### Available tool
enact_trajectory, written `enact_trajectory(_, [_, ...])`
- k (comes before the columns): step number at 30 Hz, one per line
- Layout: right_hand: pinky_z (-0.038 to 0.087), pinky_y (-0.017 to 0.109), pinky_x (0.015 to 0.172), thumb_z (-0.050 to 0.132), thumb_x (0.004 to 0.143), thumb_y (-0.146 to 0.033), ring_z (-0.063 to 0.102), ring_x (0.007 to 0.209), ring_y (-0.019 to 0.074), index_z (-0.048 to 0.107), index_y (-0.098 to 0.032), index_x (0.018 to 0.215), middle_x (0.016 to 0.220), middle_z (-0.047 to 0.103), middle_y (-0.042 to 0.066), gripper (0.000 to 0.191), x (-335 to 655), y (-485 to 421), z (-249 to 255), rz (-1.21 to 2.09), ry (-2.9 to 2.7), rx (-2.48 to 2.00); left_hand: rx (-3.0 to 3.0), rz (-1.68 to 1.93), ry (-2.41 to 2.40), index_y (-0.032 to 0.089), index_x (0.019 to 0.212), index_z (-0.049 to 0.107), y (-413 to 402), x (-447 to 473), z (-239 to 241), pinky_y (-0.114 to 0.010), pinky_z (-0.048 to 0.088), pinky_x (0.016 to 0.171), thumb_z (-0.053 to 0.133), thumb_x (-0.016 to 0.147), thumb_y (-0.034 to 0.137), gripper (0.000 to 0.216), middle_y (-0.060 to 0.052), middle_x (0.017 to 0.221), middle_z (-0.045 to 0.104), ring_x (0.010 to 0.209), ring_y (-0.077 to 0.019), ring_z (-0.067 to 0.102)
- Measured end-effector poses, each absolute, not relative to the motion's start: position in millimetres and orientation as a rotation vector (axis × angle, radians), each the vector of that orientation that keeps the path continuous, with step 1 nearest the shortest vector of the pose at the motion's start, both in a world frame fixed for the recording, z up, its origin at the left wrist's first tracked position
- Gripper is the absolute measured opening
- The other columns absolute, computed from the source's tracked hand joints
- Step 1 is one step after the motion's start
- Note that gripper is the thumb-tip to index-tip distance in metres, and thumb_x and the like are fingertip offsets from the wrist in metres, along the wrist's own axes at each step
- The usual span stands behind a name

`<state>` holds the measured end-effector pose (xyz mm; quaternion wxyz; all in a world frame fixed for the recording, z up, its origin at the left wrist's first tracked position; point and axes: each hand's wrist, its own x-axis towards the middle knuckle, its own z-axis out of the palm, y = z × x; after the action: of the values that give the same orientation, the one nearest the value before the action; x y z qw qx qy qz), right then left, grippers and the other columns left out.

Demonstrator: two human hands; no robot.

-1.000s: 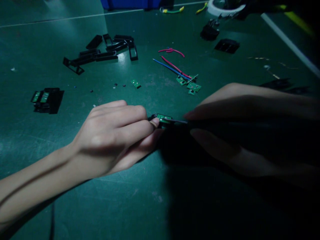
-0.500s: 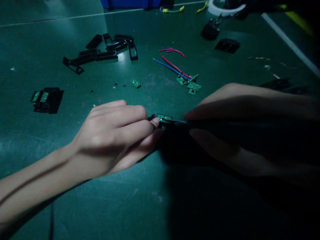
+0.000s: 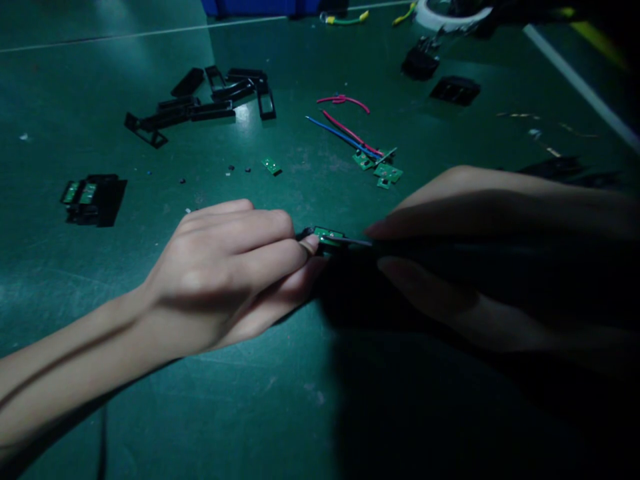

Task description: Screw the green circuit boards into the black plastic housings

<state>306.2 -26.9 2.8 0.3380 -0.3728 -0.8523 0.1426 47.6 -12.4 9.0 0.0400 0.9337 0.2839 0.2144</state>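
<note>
My left hand (image 3: pixel 230 267) rests on the green mat, fingers curled and pinched on a small green circuit board (image 3: pixel 329 235) set in a black part. My right hand (image 3: pixel 480 260) comes in from the right, in deep shadow, gripping a dark slim tool (image 3: pixel 400 245) whose thin metal tip touches the board. The rest of the tool is lost in the dark.
A heap of black plastic frames (image 3: pixel 200 103) lies at the back left. A black holder with green boards (image 3: pixel 90 197) sits far left. Red and blue wires with small boards (image 3: pixel 373 157) lie behind my hands. One loose board (image 3: pixel 271 166) lies mid-mat. Black parts (image 3: pixel 453 89) sit back right.
</note>
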Motion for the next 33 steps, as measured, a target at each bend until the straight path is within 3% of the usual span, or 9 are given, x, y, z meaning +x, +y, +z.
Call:
enact_trajectory(6, [0.055, 0.026, 0.068, 0.073, 0.088, -0.022, 0.072, 0.078, 0.0081, 0.070, -0.034, 0.100, 0.094, 0.077, -0.008, 0.018, 302, -30, 9, 0.446, -2.144, -1.083, 2.848, 0.652, 0.843, 0.014, 0.075, 0.063, -11, 48, 9, -0.028, 0.036, 0.056, 0.064, 0.100, 0.018, 0.026, 0.001, 0.068, 0.060, 0.060, -0.0093, 0.055])
enact_trajectory(9, [0.055, 0.029, 0.064, 0.070, 0.089, -0.027, 0.071, 0.072, 0.0092, 0.071, -0.035, 0.101, 0.090, 0.076, -0.007, 0.015, 302, -30, 11, 0.453, -2.130, -0.958, 2.853, 0.663, 0.840, 0.014, 0.075, 0.063, -10, 47, 8, -0.028, 0.036, 0.056, 0.063, 0.100, 0.018, 0.026, 0.001, 0.068, 0.060, 0.060, -0.0095, 0.055])
enact_trajectory(11, [0.056, 0.027, 0.068, 0.072, 0.088, -0.020, 0.072, 0.076, 0.0090, 0.072, -0.034, 0.100, 0.091, 0.077, -0.007, 0.019, 303, -29, 11, 0.466, -2.149, -1.079, 2.857, 0.658, 0.832, 0.015, 0.075, 0.064, -10, 48, 8, -0.028, 0.037, 0.056, 0.063, 0.101, 0.018, 0.026, 0.001, 0.068, 0.060, 0.060, -0.0097, 0.056])
enact_trajectory(15, [0.053, 0.026, 0.064, 0.071, 0.089, -0.027, 0.070, 0.073, 0.0063, 0.071, -0.033, 0.102, 0.091, 0.076, -0.008, 0.014, 302, -29, 10, 0.462, -2.134, -0.966, 2.869, 0.632, 0.839, 0.015, 0.074, 0.063, -11, 48, 10, -0.028, 0.036, 0.056, 0.061, 0.102, 0.019, 0.028, 0.001, 0.068, 0.060, 0.059, -0.0097, 0.055])
enact_trajectory(18, [0.052, 0.024, 0.064, 0.073, 0.087, -0.021, 0.071, 0.076, 0.0048, 0.072, -0.032, 0.099, 0.091, 0.076, -0.009, 0.016, 301, -30, 11, 0.424, -2.132, -1.034, 2.864, 0.647, 0.851, 0.015, 0.073, 0.061, -12, 48, 9, -0.028, 0.036, 0.056, 0.062, 0.101, 0.019, 0.028, 0.001, 0.068, 0.059, 0.060, -0.0096, 0.054])
enact_trajectory(26, [0.055, 0.028, 0.065, 0.074, 0.086, -0.024, 0.071, 0.073, 0.0097, 0.071, -0.034, 0.097, 0.090, 0.077, -0.008, 0.015, 302, -30, 14, 0.481, -2.133, -1.097, 2.855, 0.677, 0.853, 0.016, 0.072, 0.060, -13, 46, 7, -0.027, 0.036, 0.055, 0.062, 0.101, 0.019, 0.029, 0.002, 0.067, 0.059, 0.059, -0.0092, 0.054])
enact_trajectory(33, [0.054, 0.027, 0.065, 0.074, 0.087, -0.026, 0.071, 0.073, 0.0074, 0.071, -0.034, 0.097, 0.089, 0.076, -0.008, 0.013, 304, -29, 9, 0.469, -2.115, -1.072, 2.878, 0.663, 0.835, 0.015, 0.073, 0.061, -11, 47, 8, -0.028, 0.036, 0.056, 0.063, 0.100, 0.018, 0.027, 0.000, 0.068, 0.060, 0.060, -0.0099, 0.055])
